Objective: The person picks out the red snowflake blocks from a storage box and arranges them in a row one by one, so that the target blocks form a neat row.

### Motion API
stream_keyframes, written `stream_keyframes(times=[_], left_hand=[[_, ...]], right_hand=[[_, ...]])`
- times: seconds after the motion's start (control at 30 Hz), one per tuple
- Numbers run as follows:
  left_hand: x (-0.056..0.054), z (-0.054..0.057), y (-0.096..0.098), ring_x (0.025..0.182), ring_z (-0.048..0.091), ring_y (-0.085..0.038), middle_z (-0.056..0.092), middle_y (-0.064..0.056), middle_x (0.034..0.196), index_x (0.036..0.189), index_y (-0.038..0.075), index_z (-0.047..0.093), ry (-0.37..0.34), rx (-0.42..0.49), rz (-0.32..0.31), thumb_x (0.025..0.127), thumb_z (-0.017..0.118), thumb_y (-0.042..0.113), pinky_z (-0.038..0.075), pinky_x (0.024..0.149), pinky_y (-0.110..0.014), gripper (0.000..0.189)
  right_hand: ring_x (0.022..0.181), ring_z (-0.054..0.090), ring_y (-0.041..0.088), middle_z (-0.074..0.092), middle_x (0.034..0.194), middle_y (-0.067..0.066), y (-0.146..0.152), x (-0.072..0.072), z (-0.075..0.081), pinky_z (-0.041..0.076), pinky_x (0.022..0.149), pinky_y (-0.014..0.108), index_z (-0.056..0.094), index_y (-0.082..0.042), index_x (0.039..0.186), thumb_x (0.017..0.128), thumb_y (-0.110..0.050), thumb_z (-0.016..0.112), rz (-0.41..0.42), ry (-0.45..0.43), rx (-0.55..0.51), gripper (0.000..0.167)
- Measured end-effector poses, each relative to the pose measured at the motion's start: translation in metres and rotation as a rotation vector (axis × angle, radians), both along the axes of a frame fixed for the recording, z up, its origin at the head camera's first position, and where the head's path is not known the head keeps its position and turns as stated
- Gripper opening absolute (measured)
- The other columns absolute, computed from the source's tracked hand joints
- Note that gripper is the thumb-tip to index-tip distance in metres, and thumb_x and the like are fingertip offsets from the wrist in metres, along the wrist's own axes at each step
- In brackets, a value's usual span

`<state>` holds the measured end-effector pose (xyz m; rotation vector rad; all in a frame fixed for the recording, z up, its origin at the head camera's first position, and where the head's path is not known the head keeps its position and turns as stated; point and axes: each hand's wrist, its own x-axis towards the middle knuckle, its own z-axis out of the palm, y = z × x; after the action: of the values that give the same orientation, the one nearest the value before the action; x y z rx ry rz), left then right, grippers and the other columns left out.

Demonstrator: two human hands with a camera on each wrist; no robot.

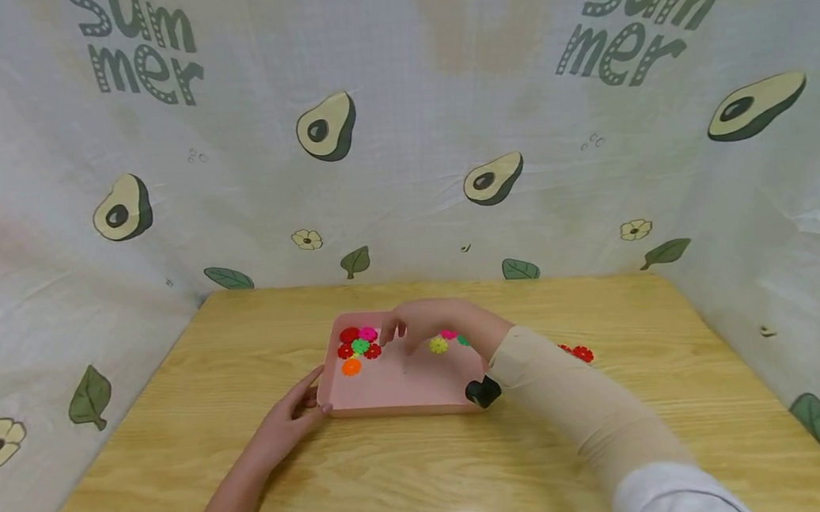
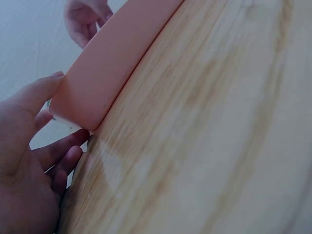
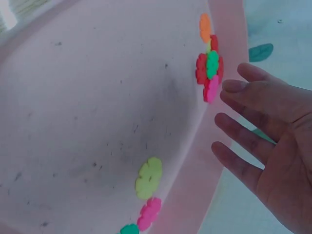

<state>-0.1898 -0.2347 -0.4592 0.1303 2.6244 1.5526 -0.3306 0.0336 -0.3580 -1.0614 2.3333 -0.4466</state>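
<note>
A shallow pink tray (image 1: 405,383) lies on the table with small flower-shaped discs in it. My left hand (image 1: 289,423) grips the tray's near left corner, thumb at the rim and fingers along the outer side; the left wrist view shows this hand (image 2: 34,141) close up. Over the tray hovers my right hand (image 1: 432,322), its fingers spread and nothing held in the right wrist view. Nearest to it is a cluster of red, pink and green discs (image 3: 212,63), an orange disc (image 3: 204,28) beside them. A yellow disc (image 3: 149,178) and a pink disc (image 3: 149,213) lie apart.
Red discs (image 1: 583,353) lie on the wooden table (image 1: 369,481) right of the tray, partly behind my right forearm. A printed cloth (image 1: 401,130) hangs behind the table and along both sides. A black object (image 1: 483,392) sits at my right wrist.
</note>
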Motion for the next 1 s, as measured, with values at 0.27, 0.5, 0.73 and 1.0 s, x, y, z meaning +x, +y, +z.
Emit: stream_keyframes(times=[0.27, 0.5, 0.73, 1.0], left_hand=[[0.000, -0.004, -0.002, 0.111, 0.050, -0.023, 0.057, -0.010, 0.131, 0.151, 0.024, 0.039, -0.010, -0.006, 0.012, 0.091, 0.069, 0.034, 0.034, 0.100, -0.047, 0.068], [0.001, -0.001, -0.001, 0.111, 0.050, -0.023, 0.057, -0.011, 0.131, 0.151, 0.023, 0.038, 0.002, -0.013, 0.010, 0.092, 0.069, 0.034, 0.034, 0.100, -0.047, 0.068], [0.002, 0.002, 0.000, 0.110, 0.051, -0.021, 0.058, -0.010, 0.131, 0.151, 0.023, 0.039, 0.005, -0.022, 0.012, 0.092, 0.069, 0.033, 0.035, 0.099, -0.045, 0.067], [0.002, 0.001, 0.000, 0.112, 0.051, -0.022, 0.055, -0.012, 0.134, 0.151, 0.021, 0.038, -0.009, -0.001, 0.014, 0.093, 0.068, 0.031, 0.036, 0.098, -0.047, 0.067]], right_hand=[[0.121, 0.048, 0.030, 0.062, 0.121, 0.002, -0.021, -0.007, -0.011, 0.048, 0.085, 0.028, 0.070, -0.014, 0.119, 0.087, -0.002, 0.071, -0.024, -0.038, -0.010, 0.034], [0.119, 0.048, 0.027, 0.060, 0.118, -0.003, -0.030, -0.013, -0.019, 0.049, 0.082, 0.027, 0.071, -0.018, 0.117, 0.085, -0.003, 0.072, -0.033, -0.022, 0.008, 0.036], [0.115, 0.049, 0.024, 0.060, 0.118, -0.002, -0.036, -0.014, -0.022, 0.047, 0.085, 0.027, 0.071, -0.019, 0.118, 0.083, -0.003, 0.073, -0.012, 0.018, 0.044, 0.038], [0.103, 0.049, 0.017, 0.060, 0.109, -0.003, -0.044, -0.017, -0.025, 0.046, 0.084, 0.026, 0.073, -0.019, 0.115, 0.084, -0.004, 0.074, 0.016, 0.042, 0.081, 0.034]])
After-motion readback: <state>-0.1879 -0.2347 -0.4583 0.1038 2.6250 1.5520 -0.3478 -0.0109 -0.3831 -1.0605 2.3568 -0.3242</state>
